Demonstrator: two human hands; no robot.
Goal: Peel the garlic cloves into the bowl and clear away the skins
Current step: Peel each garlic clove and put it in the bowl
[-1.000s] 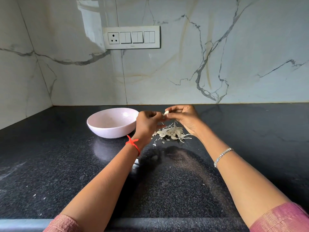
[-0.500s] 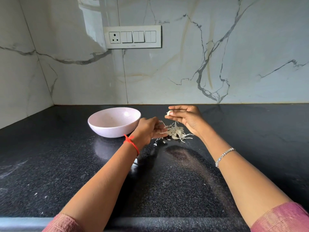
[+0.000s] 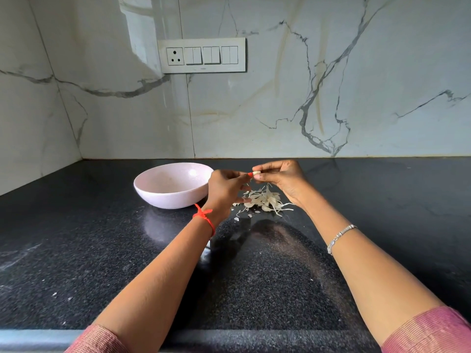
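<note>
Left fingers and right fingers pinch garlic clove between them.

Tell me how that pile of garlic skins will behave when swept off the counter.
The garlic skins look thin and curled, so probably very light and floppy, apt to scatter. Stray flakes already lie apart on the counter, so a sweep will likely miss some.

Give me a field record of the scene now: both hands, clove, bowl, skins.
right hand: pinches the garlic clove, held above the skins
left hand: fingertips pinch the clove's left end
bowl: pink, upright on the counter, left of the hands; no clove visible inside
garlic skins: loose pile on the counter below the hands, right of the bowl, not yet cleared
</note>
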